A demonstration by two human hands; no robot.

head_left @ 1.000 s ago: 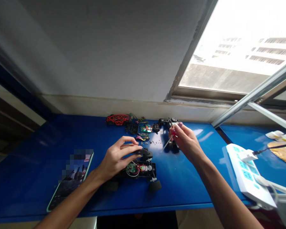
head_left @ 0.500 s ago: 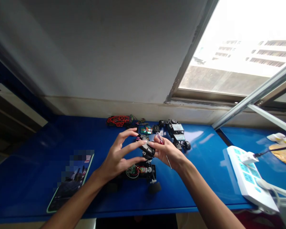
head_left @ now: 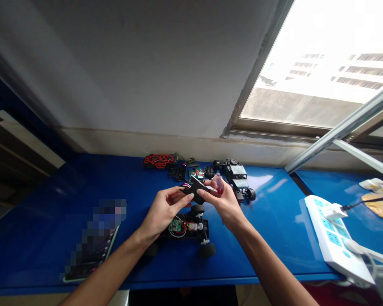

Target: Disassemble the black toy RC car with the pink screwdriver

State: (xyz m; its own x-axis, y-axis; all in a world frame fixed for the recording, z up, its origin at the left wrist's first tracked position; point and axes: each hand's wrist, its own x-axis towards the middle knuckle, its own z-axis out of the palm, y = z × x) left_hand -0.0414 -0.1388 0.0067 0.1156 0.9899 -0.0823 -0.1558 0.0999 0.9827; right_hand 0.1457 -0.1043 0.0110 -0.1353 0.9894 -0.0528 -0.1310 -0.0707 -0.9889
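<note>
Two hands are meeting over a blue bench [head_left: 242, 259]. Over the last half second the black part [head_left: 198, 193] has been turning, so that a plain dark face is now showing instead of the detailed side; this is suggesting, as a judgement, that the work is presently centring on handling this part rather than on the chassis [head_left: 191, 234]. The left hand [head_left: 161, 210] is grasping the part from its left side, thumb on the face. The right hand [head_left: 225, 204] is pinching its right side while also keeping a screwdriver [head_left: 218, 183] clasped; the handle's end is pointing towards the bench's far edge, the shaft being hidden. The part is hanging just beyond the chassis, its visible face turning up towards the camera and its upper rim slanting from far left to near right; fingers are covering its ends, so its full long axis cannot be told. The chassis is lying roughly parallel to the near edge, its white-linked end pointing towards the right.
</note>
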